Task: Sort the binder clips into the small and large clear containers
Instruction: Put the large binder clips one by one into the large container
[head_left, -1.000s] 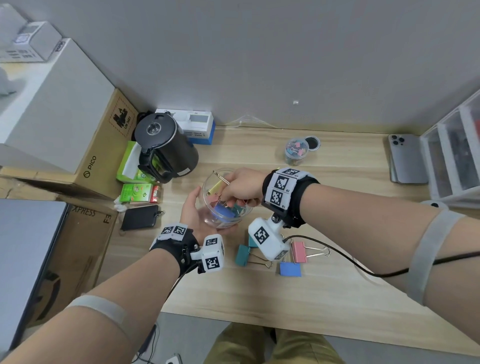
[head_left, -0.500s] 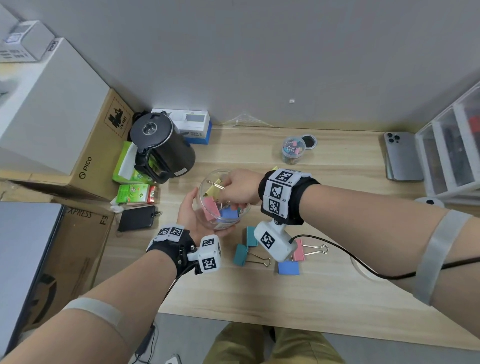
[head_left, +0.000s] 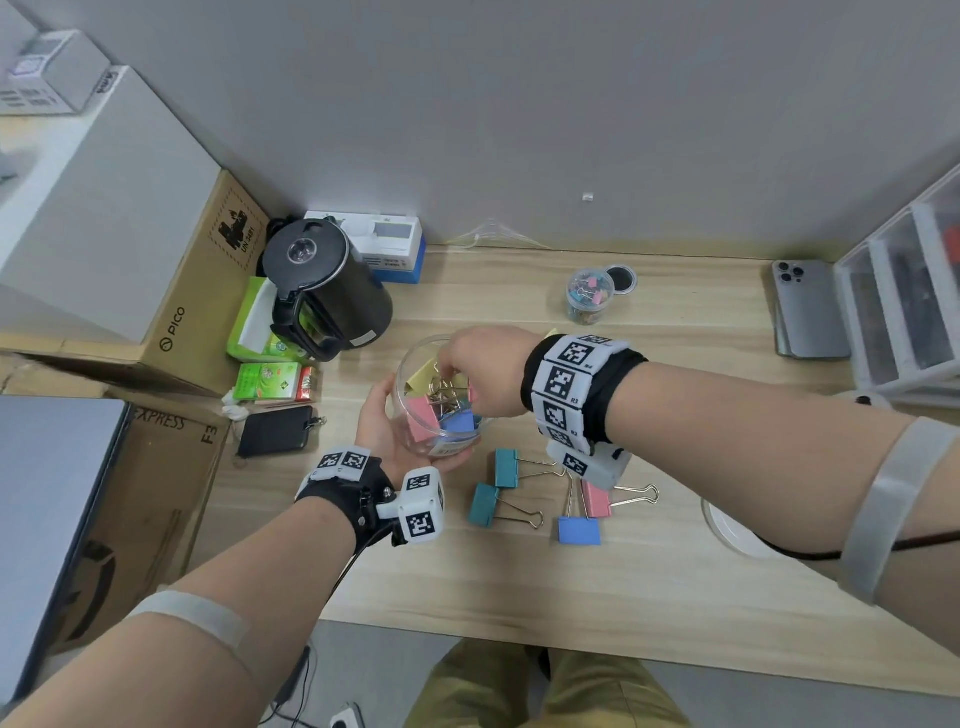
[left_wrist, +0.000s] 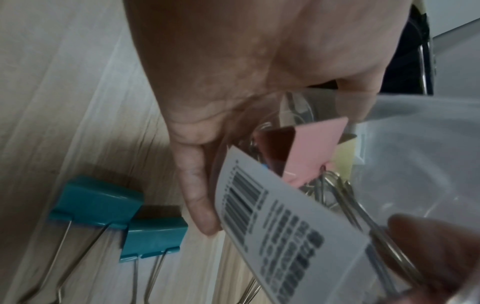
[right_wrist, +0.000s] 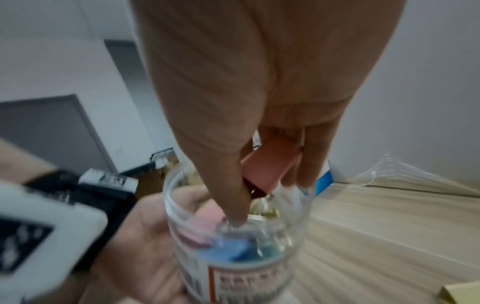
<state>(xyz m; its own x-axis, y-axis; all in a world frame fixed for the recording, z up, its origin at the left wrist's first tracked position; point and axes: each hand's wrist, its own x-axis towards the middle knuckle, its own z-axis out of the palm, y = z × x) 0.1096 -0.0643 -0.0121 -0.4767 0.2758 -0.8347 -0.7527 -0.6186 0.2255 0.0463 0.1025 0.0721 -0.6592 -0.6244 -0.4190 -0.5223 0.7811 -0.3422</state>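
My left hand (head_left: 379, 426) grips the large clear container (head_left: 447, 447) from the side, tilted above the table. Yellow, pink (head_left: 421, 410) and blue clips lie inside it. My right hand (head_left: 483, 369) reaches into its mouth. In the right wrist view its fingers (right_wrist: 233, 195) curl round a pink binder clip (right_wrist: 270, 164) over the container (right_wrist: 233, 267). Two teal clips (head_left: 506, 467), a pink one (head_left: 595, 499) and a blue one (head_left: 579, 531) lie on the table. The small container (head_left: 589, 296), holding small clips, stands open at the back.
A black kettle (head_left: 327, 291) and green boxes (head_left: 270, 382) stand left of the container, with cardboard boxes (head_left: 197, 291) beyond. A phone (head_left: 808, 312) and a clear drawer unit (head_left: 909, 296) are at the far right. A clear lid (head_left: 732, 530) lies under my right forearm.
A second ago my right hand held a yellow clip by its wire handle over the container. That clip now lies inside, and the fingers have dipped further into the mouth.
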